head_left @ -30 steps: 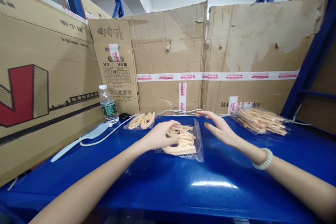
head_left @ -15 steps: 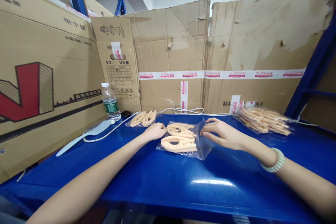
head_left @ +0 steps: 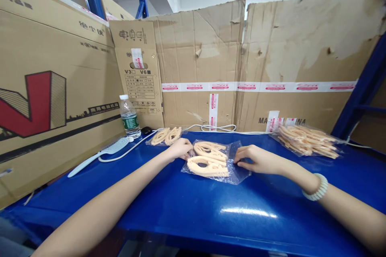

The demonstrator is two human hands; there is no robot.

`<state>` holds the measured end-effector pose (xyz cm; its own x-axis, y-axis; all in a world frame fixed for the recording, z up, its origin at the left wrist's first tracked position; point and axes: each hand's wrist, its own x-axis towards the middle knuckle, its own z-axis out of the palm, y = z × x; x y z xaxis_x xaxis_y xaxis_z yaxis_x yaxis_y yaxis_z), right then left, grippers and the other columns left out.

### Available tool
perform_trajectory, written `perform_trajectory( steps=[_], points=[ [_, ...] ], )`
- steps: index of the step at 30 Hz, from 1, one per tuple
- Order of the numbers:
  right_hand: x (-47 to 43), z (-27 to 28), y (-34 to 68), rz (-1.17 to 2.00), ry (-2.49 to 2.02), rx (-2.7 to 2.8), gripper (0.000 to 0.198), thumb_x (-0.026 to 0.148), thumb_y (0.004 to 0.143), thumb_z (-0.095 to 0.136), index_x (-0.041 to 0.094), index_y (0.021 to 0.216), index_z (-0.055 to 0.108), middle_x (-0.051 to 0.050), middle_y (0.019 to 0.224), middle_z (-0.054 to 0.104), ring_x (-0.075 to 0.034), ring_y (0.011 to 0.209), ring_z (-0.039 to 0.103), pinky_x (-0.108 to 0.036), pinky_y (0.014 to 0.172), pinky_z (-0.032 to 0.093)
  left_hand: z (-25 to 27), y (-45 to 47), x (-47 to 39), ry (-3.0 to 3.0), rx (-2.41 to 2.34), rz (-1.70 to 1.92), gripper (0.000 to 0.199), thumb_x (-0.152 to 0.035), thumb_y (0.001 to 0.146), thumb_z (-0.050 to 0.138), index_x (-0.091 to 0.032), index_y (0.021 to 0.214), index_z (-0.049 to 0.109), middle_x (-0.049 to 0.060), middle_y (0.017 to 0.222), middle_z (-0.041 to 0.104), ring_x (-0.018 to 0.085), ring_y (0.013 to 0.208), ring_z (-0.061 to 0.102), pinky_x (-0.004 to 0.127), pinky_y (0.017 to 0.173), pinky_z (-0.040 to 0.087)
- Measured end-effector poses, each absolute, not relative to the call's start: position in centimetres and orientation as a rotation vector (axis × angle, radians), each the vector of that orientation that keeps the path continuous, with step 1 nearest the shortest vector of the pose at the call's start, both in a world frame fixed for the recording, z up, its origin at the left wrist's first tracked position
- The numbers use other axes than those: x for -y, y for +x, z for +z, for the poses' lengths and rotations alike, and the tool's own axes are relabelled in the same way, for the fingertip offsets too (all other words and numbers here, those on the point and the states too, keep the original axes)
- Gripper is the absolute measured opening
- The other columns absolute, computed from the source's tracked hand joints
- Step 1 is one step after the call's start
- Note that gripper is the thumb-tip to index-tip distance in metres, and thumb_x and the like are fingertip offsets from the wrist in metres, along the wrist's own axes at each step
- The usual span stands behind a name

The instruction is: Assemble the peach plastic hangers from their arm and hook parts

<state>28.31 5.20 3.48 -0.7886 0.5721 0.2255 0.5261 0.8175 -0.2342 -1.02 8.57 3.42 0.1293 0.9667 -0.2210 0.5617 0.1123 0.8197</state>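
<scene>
Blue metal shelf (head_left: pixel 211 209) with beat-up cardboard sheets (head_left: pixel 241 60) as the far wall. Mid-shelf there's a clear bag of peach plastic pieces (head_left: pixel 211 160), lying flat. Left hand (head_left: pixel 181 148) pinches its left edge, fingers closed on the plastic; right hand (head_left: pixel 259 160) grips the right edge the same way. Water bottle (head_left: pixel 130 117) far left, bigger pile of bagged pieces (head_left: pixel 307 140) far right, smaller bag (head_left: pixel 166 135) just beyond the left hand.

Water bottle (head_left: pixel 130 117) (upright), cardboard boxes (head_left: pixel 54 88).
</scene>
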Motion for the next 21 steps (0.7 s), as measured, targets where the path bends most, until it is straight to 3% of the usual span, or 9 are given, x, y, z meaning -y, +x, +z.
perform_trajectory(
  steps=[11, 21],
  points=[
    [-5.4, 2.9, 28.6, 0.196, -0.982, 2.684, 0.033, 0.023, 0.093, 0.054, 0.017, 0.123, 0.065, -0.013, 0.111, 0.065, -0.024, 0.098, 0.063, -0.038, 0.089, 0.051, 3.0, -1.2, -8.5, 1.354, -1.302, 0.772, 0.032, -0.031, 0.094, 0.060, -0.016, 0.123, 0.056, 0.010, 0.121, 0.060, 0.023, 0.100, 0.064, 0.043, 0.084, 0.055],
    [-5.8, 2.3, 28.9, 0.163, -1.067, 2.718, 0.039, 0.029, 0.095, 0.048, 0.010, 0.126, 0.061, -0.017, 0.116, 0.058, -0.027, 0.104, 0.059, -0.041, 0.096, 0.048, 3.6, -1.3, -8.5, 1.463, -1.139, 0.910, 0.029, -0.030, 0.094, 0.060, -0.015, 0.119, 0.059, 0.009, 0.118, 0.062, 0.022, 0.098, 0.064, 0.042, 0.083, 0.056]
  ],
)
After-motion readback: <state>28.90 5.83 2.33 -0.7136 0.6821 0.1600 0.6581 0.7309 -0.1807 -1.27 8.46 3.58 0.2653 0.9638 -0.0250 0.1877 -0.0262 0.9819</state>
